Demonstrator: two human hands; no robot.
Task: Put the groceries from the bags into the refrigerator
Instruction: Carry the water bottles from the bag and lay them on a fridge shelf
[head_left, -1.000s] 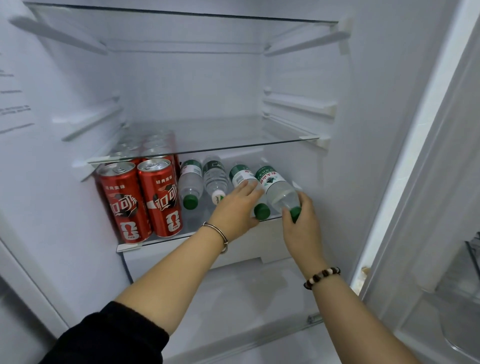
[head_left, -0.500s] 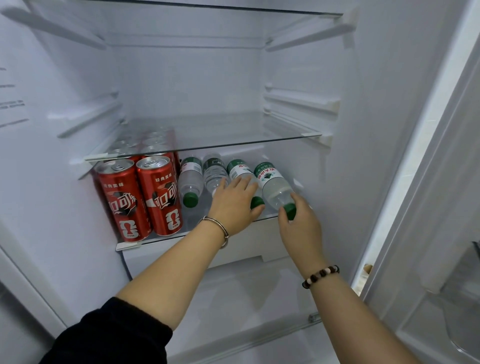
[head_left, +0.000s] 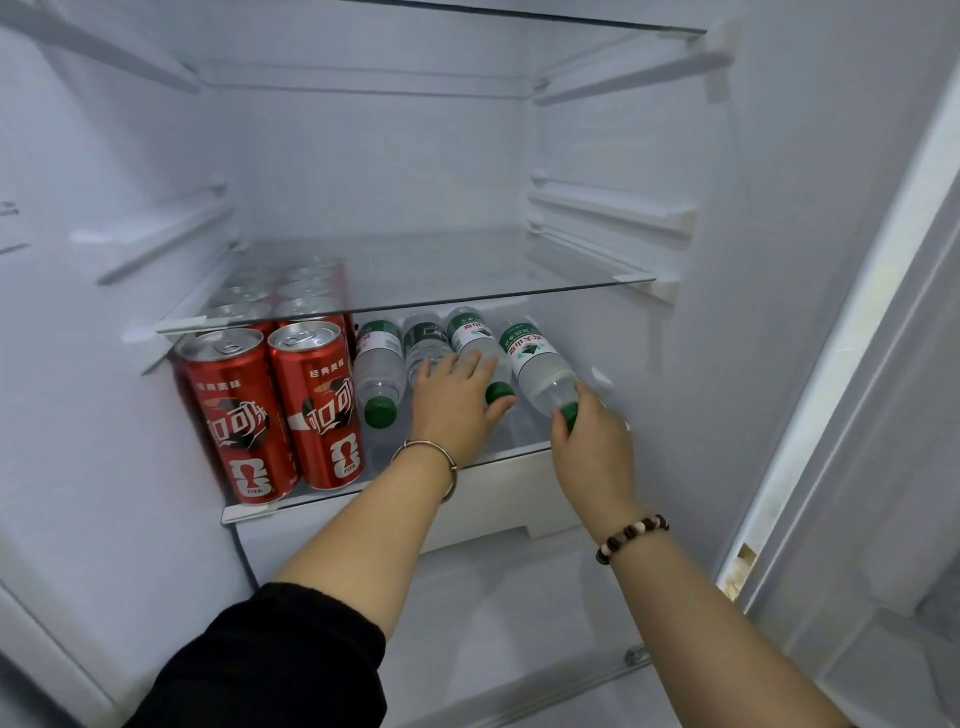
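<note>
Several clear water bottles with green caps lie side by side on the lower glass shelf (head_left: 249, 512) of the open refrigerator, caps facing me. My left hand (head_left: 457, 405) rests with straight fingers over the two middle bottles (head_left: 470, 332), its thumb beside a green cap (head_left: 500, 392). My right hand (head_left: 592, 447) pinches the capped end of the rightmost bottle (head_left: 535, 364), which lies tilted towards the right wall. The leftmost bottle (head_left: 378, 364) lies untouched next to the red cans (head_left: 322, 400).
Two rows of upright red soda cans (head_left: 234, 410) fill the shelf's left side, reaching to the back. A bare glass shelf (head_left: 467, 299) sits close above the bottles. A white drawer front (head_left: 509, 499) lies below, and the refrigerator's right frame (head_left: 857, 364) stands at the right.
Both hands have moved a little deeper into the refrigerator, and the middle and rightmost bottles have slid back with them. My view has shifted closer.
</note>
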